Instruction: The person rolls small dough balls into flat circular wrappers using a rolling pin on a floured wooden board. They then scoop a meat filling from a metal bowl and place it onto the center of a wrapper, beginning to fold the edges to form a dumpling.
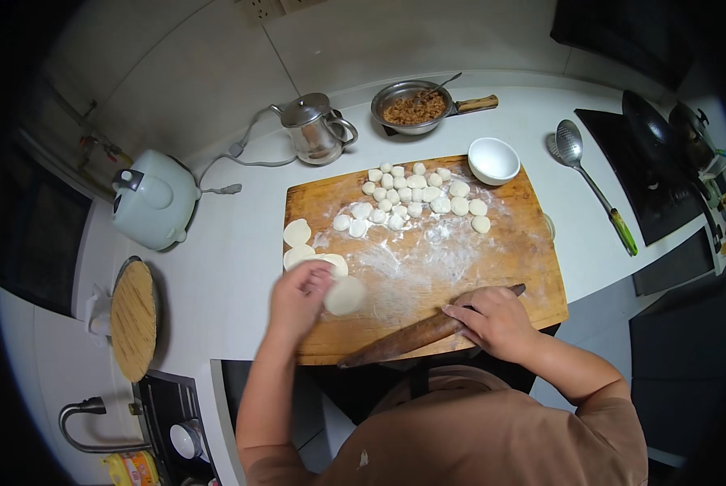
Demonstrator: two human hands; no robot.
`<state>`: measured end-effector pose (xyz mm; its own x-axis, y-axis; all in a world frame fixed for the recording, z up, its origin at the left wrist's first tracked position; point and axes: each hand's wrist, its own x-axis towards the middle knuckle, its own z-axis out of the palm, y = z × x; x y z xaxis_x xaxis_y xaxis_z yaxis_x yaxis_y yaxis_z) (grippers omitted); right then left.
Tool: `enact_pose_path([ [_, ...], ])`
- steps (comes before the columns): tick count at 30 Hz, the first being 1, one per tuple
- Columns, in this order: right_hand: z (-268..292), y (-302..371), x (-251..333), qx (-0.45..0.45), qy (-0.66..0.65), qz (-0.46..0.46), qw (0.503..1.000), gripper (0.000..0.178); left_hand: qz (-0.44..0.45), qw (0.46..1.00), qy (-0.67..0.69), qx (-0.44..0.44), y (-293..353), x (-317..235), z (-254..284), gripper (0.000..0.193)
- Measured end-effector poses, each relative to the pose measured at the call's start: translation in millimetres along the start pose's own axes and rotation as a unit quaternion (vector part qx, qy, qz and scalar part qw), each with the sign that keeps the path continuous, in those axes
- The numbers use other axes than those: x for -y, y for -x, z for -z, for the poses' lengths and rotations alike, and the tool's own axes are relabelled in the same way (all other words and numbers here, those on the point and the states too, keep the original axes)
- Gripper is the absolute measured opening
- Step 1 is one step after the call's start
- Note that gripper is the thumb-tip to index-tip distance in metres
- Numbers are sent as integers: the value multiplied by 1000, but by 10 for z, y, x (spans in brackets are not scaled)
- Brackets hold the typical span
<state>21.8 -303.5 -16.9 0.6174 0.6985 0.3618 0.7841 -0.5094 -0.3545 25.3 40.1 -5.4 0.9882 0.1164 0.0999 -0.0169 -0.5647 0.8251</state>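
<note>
From the head camera, the person stands at a floured wooden cutting board [493, 243] on a white counter [233, 267]. The left hand [298, 300] pinches a flat round dough wrapper [347, 295] by its left edge, fingers closed on it, at the near left of the board. Just beyond it, three more rolled wrappers [297, 233] lie overlapping along the board's left edge. The right hand [497, 320] rests palm down on a long wooden rolling pin [403, 338], fingers curled over it; the pin lies slanted along the near edge of the board. A cluster of small dough pieces [416, 198] sits on the far half of the board, with a white bowl [493, 159] at the far right corner. Beyond the board stand a metal kettle [314, 130] and a pan of minced filling [414, 108]. A ladle [590, 182] lies to the right, a white rice cooker [152, 198] to the far left.
</note>
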Motion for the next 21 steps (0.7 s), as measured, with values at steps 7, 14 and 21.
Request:
enact_pose_path([
  [7,38,3,10,-18,-1,-5,1000,51,-90,966,-226,-92,-452,320,149,19],
  [14,101,50,7,-30,3,-13,999,50,-34,937,-348,-27,-747,39,-396,20],
  [21,75,85,-24,-36,0,-21,999,50,24,977,-212,-29,-806,50,-512,16],
])
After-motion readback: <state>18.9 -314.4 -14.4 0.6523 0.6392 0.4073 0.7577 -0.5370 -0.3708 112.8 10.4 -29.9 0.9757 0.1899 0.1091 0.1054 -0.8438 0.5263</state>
